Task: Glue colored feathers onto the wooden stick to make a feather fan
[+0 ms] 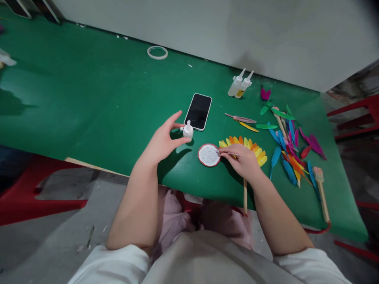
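Observation:
My left hand (158,142) has its thumb and a finger around a small white nozzle bottle (188,133), with the index finger stretched out above it. Whether the bottle rests on the table I cannot tell. My right hand (244,161) is closed in a pinch on a thin pinkish stick (230,153); its tip reaches the right edge of a white disc with a red rim (209,155). Beneath that hand lies a ring of yellow and orange feathers (260,156), partly covered. A wooden handle (245,197) sticks out below it, past the table's front edge.
A phone (198,111) lies beyond the small bottle on the green table (97,98). Two nozzle bottles (239,86) stand near the wall, and a white ring (157,52) lies further left. Loose coloured feathers (288,169) and a wooden-handled piece (321,189) are at the right.

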`<state>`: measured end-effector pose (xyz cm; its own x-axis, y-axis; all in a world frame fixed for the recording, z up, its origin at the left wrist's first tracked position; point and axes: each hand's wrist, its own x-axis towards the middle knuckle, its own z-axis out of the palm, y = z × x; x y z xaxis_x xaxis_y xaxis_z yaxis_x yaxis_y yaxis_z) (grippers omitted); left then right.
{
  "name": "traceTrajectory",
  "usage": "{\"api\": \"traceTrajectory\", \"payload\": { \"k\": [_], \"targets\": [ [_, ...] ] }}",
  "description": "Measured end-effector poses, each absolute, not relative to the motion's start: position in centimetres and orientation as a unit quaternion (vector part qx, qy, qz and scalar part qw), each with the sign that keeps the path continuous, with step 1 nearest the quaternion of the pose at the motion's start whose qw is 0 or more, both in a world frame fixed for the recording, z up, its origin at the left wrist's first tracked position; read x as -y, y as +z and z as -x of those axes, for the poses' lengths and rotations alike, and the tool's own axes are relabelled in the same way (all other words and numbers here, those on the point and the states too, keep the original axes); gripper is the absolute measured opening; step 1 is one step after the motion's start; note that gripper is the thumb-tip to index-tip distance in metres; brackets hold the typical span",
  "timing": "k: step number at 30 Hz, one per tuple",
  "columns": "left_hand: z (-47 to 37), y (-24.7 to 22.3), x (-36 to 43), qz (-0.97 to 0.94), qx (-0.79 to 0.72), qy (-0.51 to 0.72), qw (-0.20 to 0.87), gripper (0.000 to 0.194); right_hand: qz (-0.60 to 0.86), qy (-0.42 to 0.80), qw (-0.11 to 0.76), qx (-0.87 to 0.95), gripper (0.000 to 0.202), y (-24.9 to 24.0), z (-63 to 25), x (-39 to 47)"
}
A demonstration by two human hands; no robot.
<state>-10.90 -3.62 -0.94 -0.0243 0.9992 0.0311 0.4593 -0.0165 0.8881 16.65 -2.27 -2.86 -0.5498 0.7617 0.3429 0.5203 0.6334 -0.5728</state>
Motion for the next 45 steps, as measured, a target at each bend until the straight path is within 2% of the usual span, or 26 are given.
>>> {"api": "traceTrajectory", "payload": {
  "k": [36,38,41,45],
  "targets": [
    [10.85,-0.78,3.69,-0.609,-0.615,0.361,0.348,0.078,0.388,0.236,0.301,0.838,0.014,-2.52,-16.4,2.27],
    [10.79,-0.74,3.7,-0.607,-0.615,0.363,0.35,0.076,0.405,0.259,0.317,0.817,0.012,-2.31,-16.38,2.36],
    [10.64,-0.71,3.7,-0.603,-0.62,0.358,0.352,0.069,0.457,0.364,0.367,0.724,0.01,-2.16,-16.53,2.41],
    [10.4,-0.85,3.58,-0.614,-0.614,0.351,0.35,0.062,0.446,0.51,0.473,0.563,0.023,-2.07,-16.86,2.07]
  ]
}}
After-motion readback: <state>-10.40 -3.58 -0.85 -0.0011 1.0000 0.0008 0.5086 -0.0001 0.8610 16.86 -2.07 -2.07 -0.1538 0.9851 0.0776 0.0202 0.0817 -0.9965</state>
